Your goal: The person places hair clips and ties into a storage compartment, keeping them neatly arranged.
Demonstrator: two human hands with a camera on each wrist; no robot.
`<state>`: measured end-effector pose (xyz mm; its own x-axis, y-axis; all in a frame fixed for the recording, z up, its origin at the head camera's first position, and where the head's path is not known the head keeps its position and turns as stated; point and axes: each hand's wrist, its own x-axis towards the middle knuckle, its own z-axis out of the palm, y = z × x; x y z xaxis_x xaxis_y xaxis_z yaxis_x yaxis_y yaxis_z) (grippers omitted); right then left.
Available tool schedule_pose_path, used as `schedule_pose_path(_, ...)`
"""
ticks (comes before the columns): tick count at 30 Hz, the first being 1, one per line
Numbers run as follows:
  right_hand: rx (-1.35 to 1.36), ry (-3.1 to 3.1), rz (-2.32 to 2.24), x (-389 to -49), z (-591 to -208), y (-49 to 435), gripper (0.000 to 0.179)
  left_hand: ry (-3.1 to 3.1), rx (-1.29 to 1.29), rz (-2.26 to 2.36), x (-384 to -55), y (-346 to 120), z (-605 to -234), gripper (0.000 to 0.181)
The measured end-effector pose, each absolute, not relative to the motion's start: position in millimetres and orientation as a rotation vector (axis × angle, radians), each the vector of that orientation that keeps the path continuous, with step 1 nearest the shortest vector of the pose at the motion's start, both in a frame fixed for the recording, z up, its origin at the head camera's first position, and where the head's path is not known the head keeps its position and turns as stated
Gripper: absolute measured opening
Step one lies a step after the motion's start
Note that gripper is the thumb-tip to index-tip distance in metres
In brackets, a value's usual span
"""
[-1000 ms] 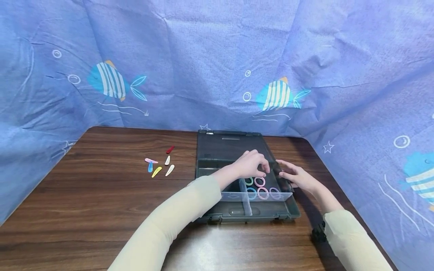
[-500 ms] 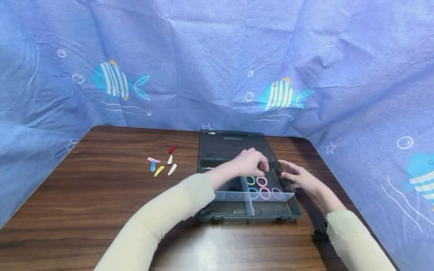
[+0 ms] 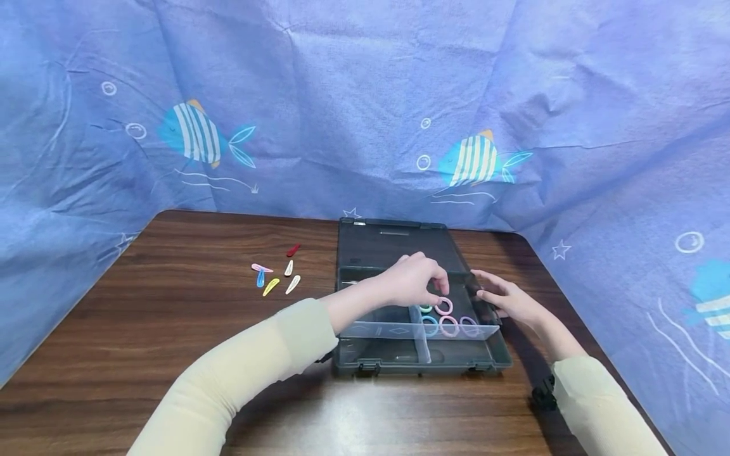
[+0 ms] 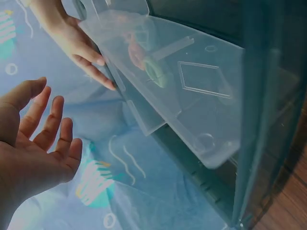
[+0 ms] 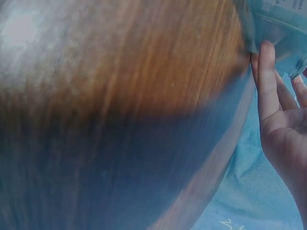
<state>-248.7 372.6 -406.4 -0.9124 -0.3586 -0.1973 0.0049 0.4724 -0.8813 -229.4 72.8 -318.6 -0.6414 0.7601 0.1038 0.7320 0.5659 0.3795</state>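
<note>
A dark see-through organizer box (image 3: 365,367) lies open on the table, its lid (image 3: 393,247) laid back. My left hand (image 3: 409,280) hovers above its middle. In the left wrist view the fingers (image 4: 53,122) are spread and loosely bent, holding nothing. Several ring-shaped hair ties sit in the right compartment: a pink one (image 3: 448,326), a blue one (image 3: 430,325), a purple one (image 3: 469,326) and others, partly behind the left hand. With extended fingers my right hand (image 3: 513,303) touches the box's right side; the right wrist view shows its fingertips (image 5: 267,50) at the wall.
Several snap hair clips lie left of the box, among them a yellow clip (image 3: 270,287), a blue clip (image 3: 260,278) and a red clip (image 3: 293,250). Clear dividers (image 3: 393,330) split the box. A blue fish-print cloth (image 3: 342,114) hangs behind the table (image 3: 142,304).
My left hand and forearm have drifted a little left over the box. The right hand stays at the box's right side. The whole scene has shifted slightly right in the head view.
</note>
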Motion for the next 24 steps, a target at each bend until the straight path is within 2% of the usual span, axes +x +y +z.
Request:
schedule_pose_path(12,-0.304,2.399,-1.365,-250,-408,375,0.062,2.697,1.363,0.732,-203,31,-320,0.012)
schedule_pose_path(24,-0.304,2.429,-1.326,-249,-408,375,0.062,2.711,1.348,0.890,-205,-31,-322,0.016)
